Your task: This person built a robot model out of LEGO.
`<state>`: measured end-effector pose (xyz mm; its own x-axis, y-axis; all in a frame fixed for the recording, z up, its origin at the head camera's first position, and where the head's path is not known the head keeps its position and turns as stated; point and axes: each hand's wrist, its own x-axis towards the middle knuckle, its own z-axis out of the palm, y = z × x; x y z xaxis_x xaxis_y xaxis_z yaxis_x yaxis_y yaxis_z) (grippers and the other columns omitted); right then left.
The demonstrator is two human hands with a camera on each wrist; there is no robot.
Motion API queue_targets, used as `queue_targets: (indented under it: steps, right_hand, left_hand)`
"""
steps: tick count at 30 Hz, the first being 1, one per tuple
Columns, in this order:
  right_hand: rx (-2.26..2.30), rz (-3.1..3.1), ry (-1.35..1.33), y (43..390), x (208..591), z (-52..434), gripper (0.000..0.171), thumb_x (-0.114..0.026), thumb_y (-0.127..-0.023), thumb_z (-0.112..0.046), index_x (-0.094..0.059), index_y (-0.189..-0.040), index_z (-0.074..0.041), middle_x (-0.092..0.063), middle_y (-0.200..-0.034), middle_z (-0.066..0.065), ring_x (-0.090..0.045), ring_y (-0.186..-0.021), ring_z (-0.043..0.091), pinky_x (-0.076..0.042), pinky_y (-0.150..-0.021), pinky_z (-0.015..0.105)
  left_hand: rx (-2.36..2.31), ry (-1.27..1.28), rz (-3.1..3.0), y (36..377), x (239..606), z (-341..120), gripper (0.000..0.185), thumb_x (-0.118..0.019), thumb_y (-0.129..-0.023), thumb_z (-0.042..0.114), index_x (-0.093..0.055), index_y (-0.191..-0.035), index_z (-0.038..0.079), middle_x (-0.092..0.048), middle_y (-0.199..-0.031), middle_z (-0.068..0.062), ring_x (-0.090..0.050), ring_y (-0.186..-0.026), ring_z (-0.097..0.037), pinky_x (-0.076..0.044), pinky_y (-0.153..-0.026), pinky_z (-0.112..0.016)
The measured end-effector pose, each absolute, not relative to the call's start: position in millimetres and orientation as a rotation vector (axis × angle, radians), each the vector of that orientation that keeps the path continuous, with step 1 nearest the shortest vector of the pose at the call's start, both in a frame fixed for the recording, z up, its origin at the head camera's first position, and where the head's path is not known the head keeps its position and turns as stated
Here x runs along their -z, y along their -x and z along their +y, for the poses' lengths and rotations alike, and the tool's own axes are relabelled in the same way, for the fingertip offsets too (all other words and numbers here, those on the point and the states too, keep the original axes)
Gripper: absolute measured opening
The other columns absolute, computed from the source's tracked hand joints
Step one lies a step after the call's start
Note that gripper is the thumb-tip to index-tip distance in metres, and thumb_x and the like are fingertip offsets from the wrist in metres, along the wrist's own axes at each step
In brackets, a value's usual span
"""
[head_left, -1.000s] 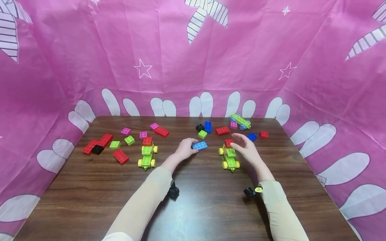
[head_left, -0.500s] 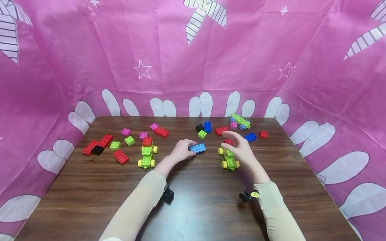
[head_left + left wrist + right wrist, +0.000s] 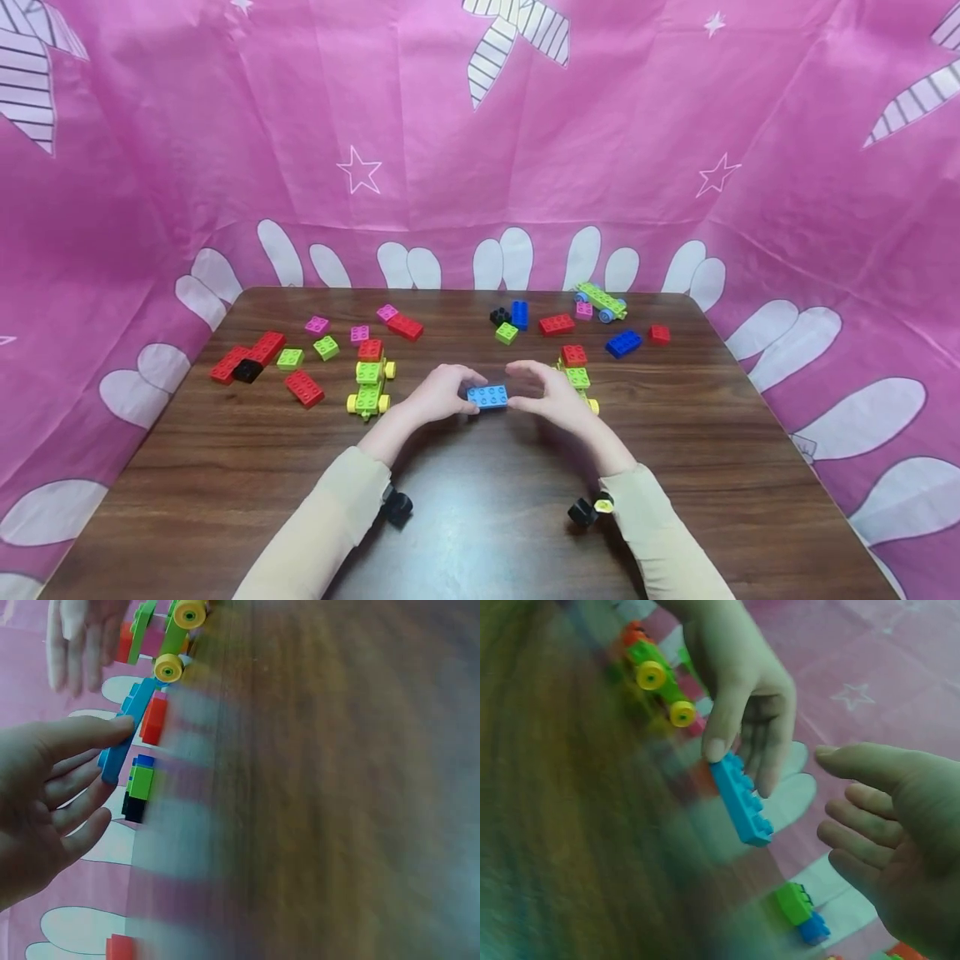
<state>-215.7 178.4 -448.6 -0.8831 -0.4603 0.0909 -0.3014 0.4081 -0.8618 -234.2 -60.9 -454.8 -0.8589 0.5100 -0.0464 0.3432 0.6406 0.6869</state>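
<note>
My left hand (image 3: 441, 393) pinches a light blue building brick (image 3: 488, 397) with studs on top, thumb on one side and fingers on the other. In the left wrist view the brick (image 3: 126, 729) is raised off the table. My right hand (image 3: 553, 398) sits just right of the brick, thumb and fingers apart, with nothing in its grasp; the right wrist view shows a gap between this hand (image 3: 900, 825) and the brick. Behind the right hand, partly hidden, stands a green wheeled car (image 3: 577, 377) topped by a red brick (image 3: 573, 356).
A similar green car (image 3: 367, 398) with yellow wheels stands left of my left hand. Loose red, pink, green and black bricks lie at the left, among them a red brick (image 3: 303, 388). Farther back are a blue brick (image 3: 624, 343) and a blue-wheeled green base (image 3: 602, 301).
My left hand has brought the light blue brick nearer to me and slightly left. The right hand has moved left and nearer, away from the red brick on the right car.
</note>
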Motion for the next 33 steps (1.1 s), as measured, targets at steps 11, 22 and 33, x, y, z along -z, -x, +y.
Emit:
queue_targets:
  steps: [11, 22, 33]
  right_hand:
    - [1.209, 2.493, 0.85, 206.9, 460.6, 167.8, 0.054, -0.079, -0.082, -0.02, -0.058, -0.129, -0.004, -0.064, -0.127, 0.013, -0.061, -0.118, 0.03, -0.05, -0.099, 0.047]
    - [1.071, 2.439, 0.904, 200.5, 466.7, 155.3, 0.041, -0.085, -0.072, -0.017, -0.067, -0.108, -0.006, -0.066, -0.093, -0.001, -0.058, -0.085, 0.01, -0.05, -0.077, 0.021]
    - [0.975, 2.41, 0.954, 195.3, 469.6, 149.2, 0.033, -0.086, -0.071, -0.01, -0.067, -0.098, -0.006, -0.064, -0.085, -0.002, -0.056, -0.078, 0.006, -0.05, -0.071, 0.02]
  left_hand:
    - [-0.945, -0.844, 2.522, 211.7, 451.9, -75.9, 0.042, -0.081, -0.08, 0.015, -0.069, -0.12, 0.008, -0.071, -0.115, -0.005, -0.064, -0.109, -0.021, -0.051, -0.097, -0.043]
    - [-0.964, -0.984, 2.457, 199.2, 457.5, -79.4, 0.041, -0.085, -0.075, 0.014, -0.071, -0.113, 0.005, -0.073, -0.105, -0.004, -0.066, -0.095, -0.013, -0.053, -0.086, -0.028]
    - [-0.909, -0.998, 2.454, 192.0, 461.1, -75.6, 0.042, -0.087, -0.071, 0.015, -0.072, -0.109, 0.004, -0.073, -0.1, -0.003, -0.065, -0.089, -0.011, -0.052, -0.08, -0.024]
